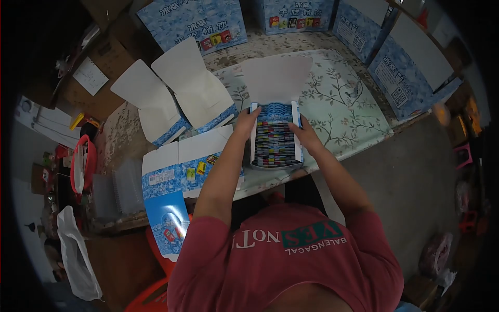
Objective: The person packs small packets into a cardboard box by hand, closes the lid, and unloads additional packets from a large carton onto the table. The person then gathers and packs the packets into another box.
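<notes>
An open cardboard box (276, 78) stands near the table's front edge, its white lid raised at the far side. Inside it, flat packets (275, 139) are packed in a tight row, blue ones at the far end and darker, multicoloured edges nearer me. My left hand (246, 124) grips the box's left wall, thumb at the rim. On the opposite side, my right hand (307, 137) holds the right wall, with its thumb reaching over the rim towards the packets. The fingers outside both walls are partly hidden.
Two open boxes (200, 96) lie left of the filled one, beside a flattened blue printed carton (176, 161). Large blue cartons (296, 18) line the table's back and right. A floral cloth (343, 104) covers part of the table. A red basket (89, 164) is at far left.
</notes>
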The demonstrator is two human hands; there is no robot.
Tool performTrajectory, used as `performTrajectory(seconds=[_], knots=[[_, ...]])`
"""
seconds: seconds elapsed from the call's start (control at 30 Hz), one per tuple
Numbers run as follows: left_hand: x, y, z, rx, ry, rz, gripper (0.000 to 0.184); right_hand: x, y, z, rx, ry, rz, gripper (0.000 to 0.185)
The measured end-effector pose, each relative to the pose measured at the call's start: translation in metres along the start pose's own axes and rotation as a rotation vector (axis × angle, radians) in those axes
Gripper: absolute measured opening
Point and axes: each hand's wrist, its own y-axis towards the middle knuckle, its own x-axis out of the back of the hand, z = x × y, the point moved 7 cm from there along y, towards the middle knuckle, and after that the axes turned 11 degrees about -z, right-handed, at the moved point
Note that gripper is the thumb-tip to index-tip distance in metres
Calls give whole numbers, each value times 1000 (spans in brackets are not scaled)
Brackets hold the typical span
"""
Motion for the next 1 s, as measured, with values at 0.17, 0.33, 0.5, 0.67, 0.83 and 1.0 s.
performTrajectory(seconds=[0.17, 0.33, 0.5, 0.67, 0.83, 1.0], knots=[[5, -79, 18, -39, -8, -52, 63, 4, -34, -20, -2, 102, 56, 66], [4, -74, 25, -99, 59, -40, 55, 4, -18, -25, 181, -106, 7, 72], [16, -29, -7, 51, -307, -252, 45, 9, 51, 0, -35, 294, -144, 61], [11, 1, -23, -208, -406, -28, 36, 15, 78, 9, 149, 415, -69, 26], [41, -24, -26, -321, -238, 40, 32, 29, 30, 48, 681, -402, 40, 31], [23, -143, -48, -784, 708, 316, 47, -1, -76, 58, 856, -782, 298, 56]])
